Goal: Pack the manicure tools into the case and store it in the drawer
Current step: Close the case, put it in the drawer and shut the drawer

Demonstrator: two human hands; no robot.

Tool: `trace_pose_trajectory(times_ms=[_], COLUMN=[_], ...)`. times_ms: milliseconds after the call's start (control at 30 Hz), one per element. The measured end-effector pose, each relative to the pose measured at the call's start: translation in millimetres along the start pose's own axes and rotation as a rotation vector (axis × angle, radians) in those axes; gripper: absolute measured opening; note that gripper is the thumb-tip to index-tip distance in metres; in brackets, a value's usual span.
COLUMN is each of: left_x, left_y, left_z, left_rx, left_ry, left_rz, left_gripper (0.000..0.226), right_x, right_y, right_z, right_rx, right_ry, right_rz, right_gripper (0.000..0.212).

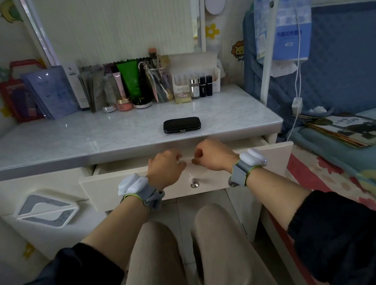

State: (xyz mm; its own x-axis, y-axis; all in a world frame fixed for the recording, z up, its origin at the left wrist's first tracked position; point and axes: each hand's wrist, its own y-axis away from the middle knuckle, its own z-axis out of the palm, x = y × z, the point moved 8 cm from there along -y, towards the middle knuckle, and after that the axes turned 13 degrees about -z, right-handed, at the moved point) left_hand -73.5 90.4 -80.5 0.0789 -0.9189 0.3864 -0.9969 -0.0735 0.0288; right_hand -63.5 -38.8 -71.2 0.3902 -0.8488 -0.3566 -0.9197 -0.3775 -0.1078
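Green tube (pixel 131 82), brush cup (pixel 159 84), magazine (pixel 352 130)

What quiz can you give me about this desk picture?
1. True or false: the black case lies inside the drawer.
2. What do the left hand and the right hand grip? A the case, B the drawer's top edge, C nothing.
3. Fill in: the drawer is partly ____.

Key: 1 false, it lies on the desktop; 2 B; 3 open.
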Motion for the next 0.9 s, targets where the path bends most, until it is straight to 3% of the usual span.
trace_pose_trajectory(times_ms=[133,333,567,767,900], left_x=[3.0,10.1,12.2,12.0,9.7], left_y=[2.5,17.3,29.6,29.3,15.8], left_z=[-2.6,-5.3,3.6,2.0,-10.3], left_rx=[-0.142,-0.334,-0.498,-0.513,-0.438], left_ry=[0.06,-0.052,-0.122,-0.07,0.088], left_rz=[0.003,0.093,0.107,0.096,0.066], left_gripper=[0.024,0.022,0.015,0.016,0.014], right_x=[-2.6,-13.9,-22.1,-25.0,-25.3], right_y=[-0.2,7.6,22.5,20.6,3.7], right_z=[2.3,5.0,14.0,13.0,-9.2], right_rx=[-0.085,-0.309,-0.543,-0.554,-0.317], right_ry=[-0.049,-0.03,-0.031,-0.032,-0.059], right_rz=[0.012,-0.014,-0.023,-0.035,-0.067], right_gripper=[0.027,0.03,0.019,0.021,0.023])
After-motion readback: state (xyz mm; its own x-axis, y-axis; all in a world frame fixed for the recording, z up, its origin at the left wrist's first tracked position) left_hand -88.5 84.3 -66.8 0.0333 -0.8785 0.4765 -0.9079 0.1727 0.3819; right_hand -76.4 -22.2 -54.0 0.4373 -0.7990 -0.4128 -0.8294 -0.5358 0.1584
